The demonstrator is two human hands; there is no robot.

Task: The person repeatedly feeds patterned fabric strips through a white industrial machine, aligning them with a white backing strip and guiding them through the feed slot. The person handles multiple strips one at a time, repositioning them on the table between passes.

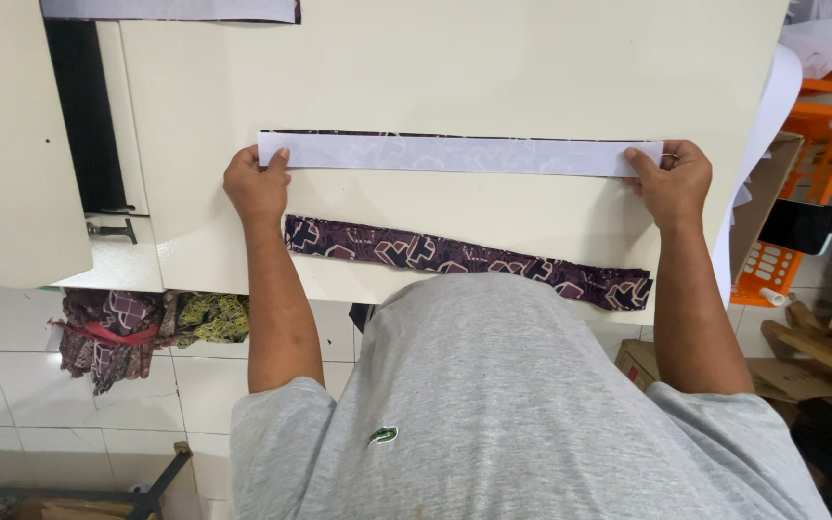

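Two hands (258, 185) (671, 181) pin one white strip (459, 155), one patterned strip (464, 258)

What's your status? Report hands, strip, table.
Left hand and right hand pinning the ends of the white strip, flat on the table. Patterned strip lies nearer, untouched. Nothing in the way.
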